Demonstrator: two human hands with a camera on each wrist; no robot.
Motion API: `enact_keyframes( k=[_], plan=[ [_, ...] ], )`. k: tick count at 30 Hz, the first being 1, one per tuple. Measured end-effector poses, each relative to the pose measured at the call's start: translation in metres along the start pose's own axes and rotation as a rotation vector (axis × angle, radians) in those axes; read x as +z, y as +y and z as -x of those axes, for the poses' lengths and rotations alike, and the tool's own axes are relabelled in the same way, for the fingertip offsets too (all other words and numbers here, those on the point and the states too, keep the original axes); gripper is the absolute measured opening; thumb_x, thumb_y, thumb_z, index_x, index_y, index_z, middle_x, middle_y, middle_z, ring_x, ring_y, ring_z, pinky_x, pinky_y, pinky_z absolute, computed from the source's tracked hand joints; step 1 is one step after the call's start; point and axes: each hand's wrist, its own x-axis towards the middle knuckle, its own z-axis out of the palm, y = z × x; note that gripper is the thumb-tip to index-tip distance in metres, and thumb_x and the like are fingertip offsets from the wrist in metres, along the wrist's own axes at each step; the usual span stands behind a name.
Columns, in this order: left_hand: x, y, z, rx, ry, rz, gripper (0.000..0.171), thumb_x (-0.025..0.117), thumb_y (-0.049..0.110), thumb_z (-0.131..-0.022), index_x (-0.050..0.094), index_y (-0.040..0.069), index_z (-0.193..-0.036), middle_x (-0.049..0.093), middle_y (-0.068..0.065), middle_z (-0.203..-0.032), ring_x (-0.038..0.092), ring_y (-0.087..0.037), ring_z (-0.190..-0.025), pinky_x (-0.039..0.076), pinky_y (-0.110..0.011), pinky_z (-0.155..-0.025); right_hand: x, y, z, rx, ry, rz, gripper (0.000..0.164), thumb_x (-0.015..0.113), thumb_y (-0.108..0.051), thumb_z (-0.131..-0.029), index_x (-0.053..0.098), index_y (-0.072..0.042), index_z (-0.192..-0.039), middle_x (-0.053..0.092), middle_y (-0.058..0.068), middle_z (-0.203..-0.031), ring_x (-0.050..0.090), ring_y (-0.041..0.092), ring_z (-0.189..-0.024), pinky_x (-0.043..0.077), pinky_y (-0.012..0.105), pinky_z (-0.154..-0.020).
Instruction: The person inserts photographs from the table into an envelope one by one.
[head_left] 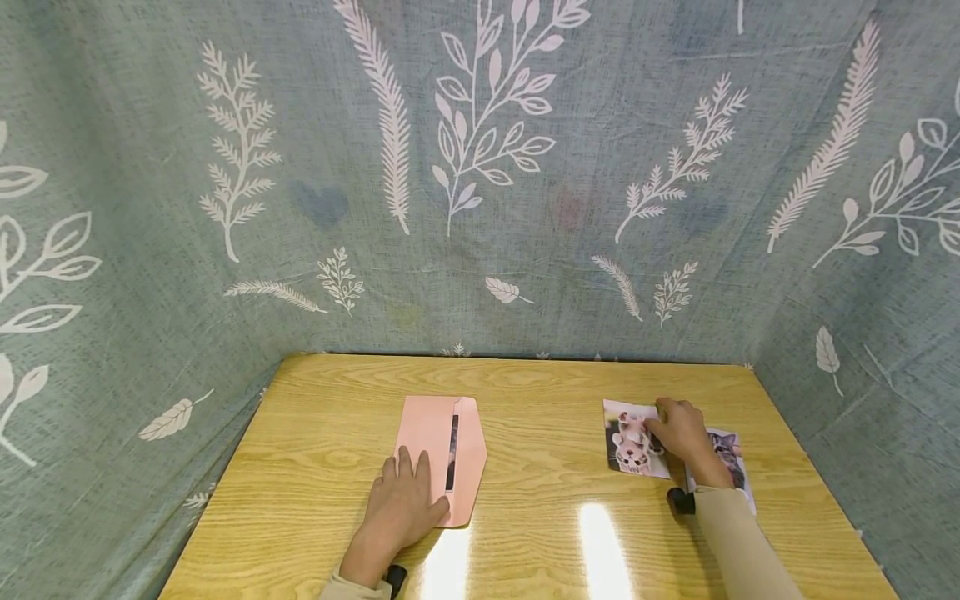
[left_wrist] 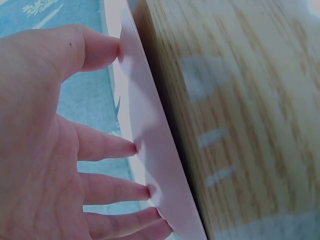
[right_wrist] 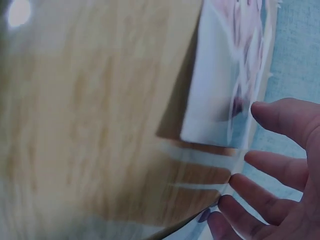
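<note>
Resting a spread left hand [head_left: 403,504] on a pink paper envelope [head_left: 427,421] and touching, without grasping, a glossy rectangular kitten photograph [head_left: 630,442] lying mostly left of the nearer right hand [head_left: 684,429].

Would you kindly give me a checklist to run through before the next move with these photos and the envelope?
1. Pink envelope steadied: ok, the left hand rests on it.
2. Flap unfolded: ok, it points toward the photos.
3. Room inside: cannot tell; a dark strip shows at the opening.
4. Kitten photo firmly gripped: cannot tell; the right hand touches it.
5. Cat photo unobstructed: not ok, the right wrist crosses it in the head view.
</note>
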Motion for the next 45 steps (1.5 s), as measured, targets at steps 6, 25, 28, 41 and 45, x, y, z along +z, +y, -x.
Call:
enact_keyframes(
  k=[6, 25, 28, 41, 45],
  plan=[
    [0.0001, 0.0005, 0.0001, -0.013, -0.019, 0.015, 0.079, 0.064, 0.046, -0.089, 0.046, -0.008, -0.143, 0.036, -0.042, -0.144, 0.036, -0.059, -0.13, 0.038, -0.066, -0.1, 0.002, -0.0006, 0.0015, 0.01, -0.002, 0.016, 0.044, 0.071, -0.016, -0.09, 0.061, 0.015, -0.118, 0.058, 0.039, -0.111, 0.05, 0.058, -0.108, 0.038, 0.067, -0.091],
    [0.0021, -0.0005, 0.0002, -0.022, -0.03, 0.022, 0.08, 0.064, 0.046, -0.089, 0.045, -0.008, -0.145, 0.033, -0.042, -0.145, 0.034, -0.06, -0.132, 0.037, -0.068, -0.1, 0.0027, -0.0015, 0.0006, 0.1, 0.008, -0.074, 0.042, 0.07, -0.013, -0.09, 0.051, 0.013, -0.117, 0.056, 0.034, -0.106, 0.051, 0.054, -0.104, 0.04, 0.063, -0.089],
    [0.002, -0.0002, 0.0003, -0.022, -0.028, 0.019, 0.08, 0.064, 0.047, -0.089, 0.045, -0.008, -0.144, 0.034, -0.042, -0.145, 0.034, -0.059, -0.131, 0.037, -0.067, -0.1, 0.0032, -0.0009, 0.0007, 0.114, 0.032, -0.081, 0.037, 0.069, -0.01, -0.09, 0.052, 0.012, -0.113, 0.055, 0.033, -0.102, 0.051, 0.053, -0.1, 0.043, 0.06, -0.082],
    [0.0014, -0.0003, 0.0008, -0.02, -0.024, 0.022, 0.08, 0.064, 0.047, -0.089, 0.045, -0.007, -0.144, 0.034, -0.042, -0.146, 0.034, -0.059, -0.132, 0.037, -0.068, -0.099, 0.0004, -0.0023, 0.0028, 0.17, 0.102, -0.265, 0.022, 0.057, -0.008, -0.097, 0.056, 0.008, -0.112, 0.062, 0.028, -0.105, 0.062, 0.04, -0.091, 0.051, 0.048, -0.072],
    [0.0016, -0.0004, 0.0006, -0.021, -0.026, 0.021, 0.08, 0.064, 0.047, -0.089, 0.045, -0.007, -0.144, 0.034, -0.042, -0.145, 0.034, -0.06, -0.132, 0.037, -0.068, -0.099, 0.001, -0.002, 0.002, 0.208, 0.103, -0.318, 0.022, 0.059, -0.008, -0.096, 0.057, 0.006, -0.112, 0.063, 0.024, -0.101, 0.062, 0.036, -0.09, 0.05, 0.039, -0.07]
  ],
)
